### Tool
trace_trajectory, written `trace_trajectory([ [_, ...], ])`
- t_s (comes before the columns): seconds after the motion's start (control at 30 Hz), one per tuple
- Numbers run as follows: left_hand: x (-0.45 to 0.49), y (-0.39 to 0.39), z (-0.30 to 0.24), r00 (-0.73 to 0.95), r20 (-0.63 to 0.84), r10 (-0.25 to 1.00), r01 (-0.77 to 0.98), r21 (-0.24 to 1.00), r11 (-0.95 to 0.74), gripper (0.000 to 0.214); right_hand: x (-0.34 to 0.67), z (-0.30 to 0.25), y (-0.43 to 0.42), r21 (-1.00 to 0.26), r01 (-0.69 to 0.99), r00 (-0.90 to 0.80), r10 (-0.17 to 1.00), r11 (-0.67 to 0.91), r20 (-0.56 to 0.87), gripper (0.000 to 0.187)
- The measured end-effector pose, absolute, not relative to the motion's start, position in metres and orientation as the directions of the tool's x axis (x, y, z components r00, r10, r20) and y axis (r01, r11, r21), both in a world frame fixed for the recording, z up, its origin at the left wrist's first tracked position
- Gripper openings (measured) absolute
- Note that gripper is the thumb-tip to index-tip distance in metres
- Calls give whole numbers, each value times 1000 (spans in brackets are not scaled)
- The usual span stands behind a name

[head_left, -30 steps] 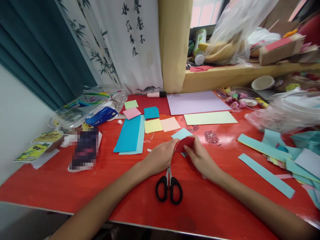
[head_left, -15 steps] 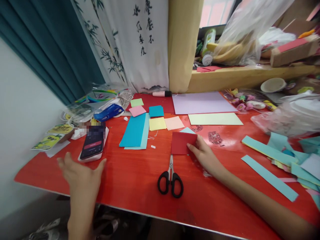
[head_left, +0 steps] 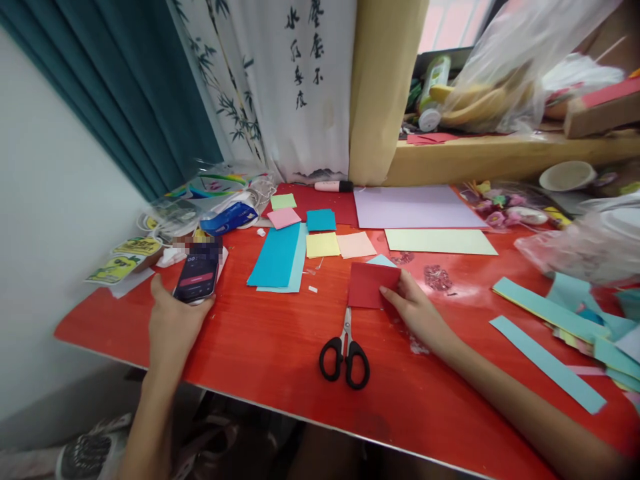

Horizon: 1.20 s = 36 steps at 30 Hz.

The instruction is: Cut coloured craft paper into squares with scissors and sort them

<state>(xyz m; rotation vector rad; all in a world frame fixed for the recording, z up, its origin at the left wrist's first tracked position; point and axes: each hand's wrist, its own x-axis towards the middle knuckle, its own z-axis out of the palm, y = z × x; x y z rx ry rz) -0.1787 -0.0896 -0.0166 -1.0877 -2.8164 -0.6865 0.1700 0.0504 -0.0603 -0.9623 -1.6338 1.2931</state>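
My left hand is at the near end of a smartphone with a lit screen, its thumb at the right corner and its fingers on the left side, partly hidden. My right hand pinches the right edge of a dark red paper square, thumb on top. Just below this paper lies a pair of scissors with black handles, blades pointing away, tips at the paper's lower edge. A light blue paper peeks out behind the red square.
Blue paper sheets and small yellow, peach and pink squares lie mid-table. Farther back are a lilac sheet and a marker. Light blue strips and scraps are piled right.
My left hand has moved forward from in front of the smartphone onto its near end. My right hand keeps hold of the red paper. The view has shifted slightly left.
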Motion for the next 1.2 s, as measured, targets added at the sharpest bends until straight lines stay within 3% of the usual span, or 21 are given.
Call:
trace_trajectory([
  [0.33,-213,-101,-8,-770,91,632,616,366,698,95,171,-63,50,-988,37,-381,917,147,122,21],
  [0.73,-245,-107,-6,-770,76,633,616,345,708,100,170,-62,50,-992,0,-383,917,124,115,23],
  [0.8,-251,-109,-6,-774,75,629,618,303,725,107,170,-62,50,-991,9,-377,918,134,121,24],
  [0.87,-250,-113,-1,-760,181,624,649,197,734,103,170,-62,50,-989,34,-367,922,142,119,27],
  [0.97,-227,-113,23,-599,453,661,762,70,644,63,170,-60,49,-992,37,-327,939,122,103,28],
  [1.0,-215,-106,33,-489,594,639,823,70,564,52,170,-59,48,-994,21,-308,947,105,94,29],
  [1.03,-202,-95,42,-360,645,674,894,32,447,44,169,-58,47,-996,2,-289,954,85,81,30],
  [1.13,-172,-31,56,6,530,848,987,-141,81,33,169,-53,44,-999,-24,-247,968,36,41,37],
  [1.2,-166,27,51,158,359,920,962,-264,-62,36,170,-51,43,-1000,-29,-239,971,12,19,41],
])
